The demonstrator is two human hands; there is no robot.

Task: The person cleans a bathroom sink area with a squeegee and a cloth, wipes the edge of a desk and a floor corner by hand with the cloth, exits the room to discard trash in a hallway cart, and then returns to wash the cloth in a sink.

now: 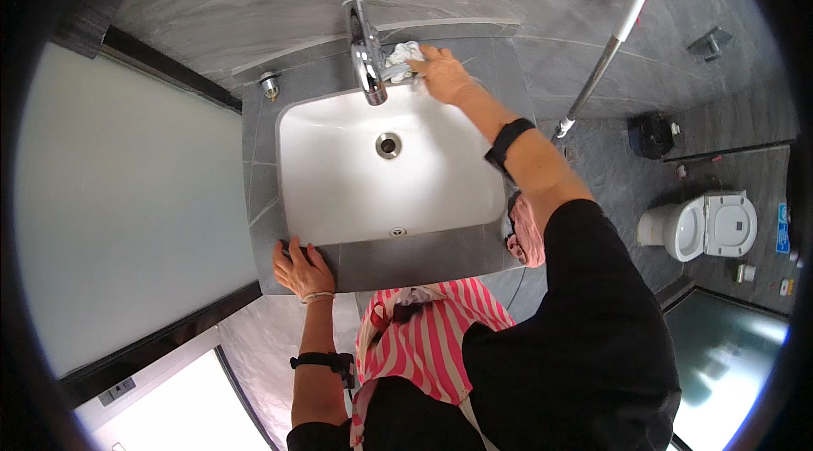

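Behind the white sink basin (343, 190), my right hand (441, 73) has a crumpled white cloth (401, 56) in its fingers, pressed down on the grey counter. The cloth lies just right of the chrome faucet (363, 47), against its side. Some white shows under the palm too, slightly blurred. My left hand (305, 270) rests on the front left corner of the counter (406, 257), fingers spread and holding nothing. A metal drain (388, 145) sits in the basin, which has no standing water that I can see.
A small metal drain stopper (269, 86) stands at the counter's back left. A pink cloth (526, 232) hangs at the right edge. A white-handled pole (600, 67) leans on the wall. Farther right are a toilet (689, 228) and a black bin (651, 135). A frosted panel (133, 197) borders the left.
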